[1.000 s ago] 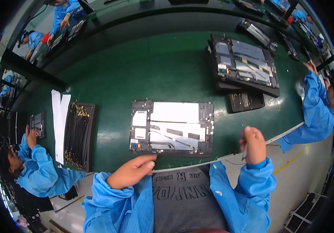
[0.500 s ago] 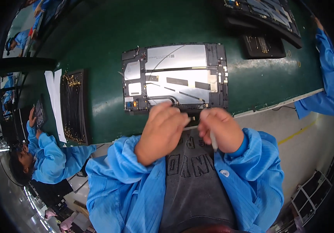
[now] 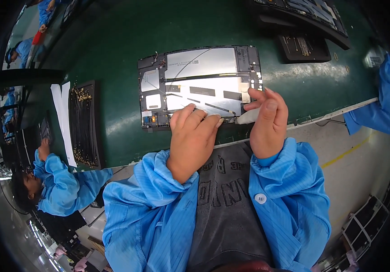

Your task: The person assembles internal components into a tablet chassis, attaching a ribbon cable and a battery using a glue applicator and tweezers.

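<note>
An opened tablet (image 3: 202,63) lies in front of me, its silver battery plates, black frame and thin cables exposed. My left hand (image 3: 192,138) rests over its near edge, fingers stretched onto the silver plate and the tip of the forefinger by the edge strip. To the right, my right hand (image 3: 269,120) holds a whitish, blunt-ended tool (image 3: 248,117) low in the hand. The tool's tip meets the tablet's near edge, close to the right corner. Some of my right fingers are raised over the tablet; the exact grip on the tool is partly hidden.
A black tray of dark cables with gold ends (image 3: 84,127) lies left, beside white strips (image 3: 63,122). At the far right, a black tray with thin cables (image 3: 301,49) sits by stacked tablets (image 3: 310,13). Co-workers in blue (image 3: 66,186) sit left; a blue sleeve (image 3: 376,106) is right.
Both hands have moved forward onto the tablet's near edge from just in front of it. My right hand has turned upward, bringing the whitish tool to the tablet.
</note>
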### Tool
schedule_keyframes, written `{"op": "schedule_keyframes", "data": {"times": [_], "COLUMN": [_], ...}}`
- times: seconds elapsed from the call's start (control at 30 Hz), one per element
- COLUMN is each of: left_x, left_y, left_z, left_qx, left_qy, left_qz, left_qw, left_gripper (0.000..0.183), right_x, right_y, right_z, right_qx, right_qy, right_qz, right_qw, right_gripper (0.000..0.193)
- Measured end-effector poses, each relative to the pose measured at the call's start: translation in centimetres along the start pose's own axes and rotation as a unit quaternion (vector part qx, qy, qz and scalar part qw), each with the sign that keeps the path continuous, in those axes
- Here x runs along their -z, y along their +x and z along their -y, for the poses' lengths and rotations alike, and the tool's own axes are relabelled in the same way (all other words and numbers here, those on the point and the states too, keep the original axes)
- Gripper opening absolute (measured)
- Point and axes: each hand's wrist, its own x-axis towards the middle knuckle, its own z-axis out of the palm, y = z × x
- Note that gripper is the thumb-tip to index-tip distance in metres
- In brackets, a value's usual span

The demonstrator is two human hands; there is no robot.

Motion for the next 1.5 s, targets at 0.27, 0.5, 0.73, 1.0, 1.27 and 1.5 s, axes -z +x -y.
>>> {"op": "schedule_keyframes", "data": {"times": [0.27,0.5,0.73,1.0,1.27,1.5], "left_x": [0.1,0.1,0.2,0.2,0.3,0.8], "left_y": [0.3,0.1,0.3,0.5,-0.1,0.4], "left_z": [-0.2,-0.2,-0.2,-0.2,0.0,-0.2], "left_qx": [0.006,0.01,0.003,0.005,0.009,0.0], "left_qy": [0.005,-0.006,0.007,-0.003,0.001,0.004], "left_qz": [0.007,0.002,0.003,0.006,0.027,0.016], "left_qw": [1.0,1.0,1.0,1.0,1.0,1.0], "left_gripper": [0.015,0.015,0.015,0.015,0.016,0.017], "right_x": [0.0,-0.1,-0.2,-0.1,-0.9,-1.5], "right_y": [-0.1,-0.2,-0.1,0.0,1.0,1.1], "right_z": [-1.3,-1.1,-1.1,-1.1,1.8,0.9], "right_qx": [0.096,0.088,0.086,0.073,0.212,0.303], "right_qy": [-0.028,-0.026,-0.031,-0.047,-0.273,-0.261], "right_qz": [0.025,0.02,0.015,0.037,0.172,0.176], "right_qw": [0.995,0.996,0.996,0.996,0.922,0.899], "right_gripper": [0.026,0.025,0.026,0.027,0.014,0.011]}}
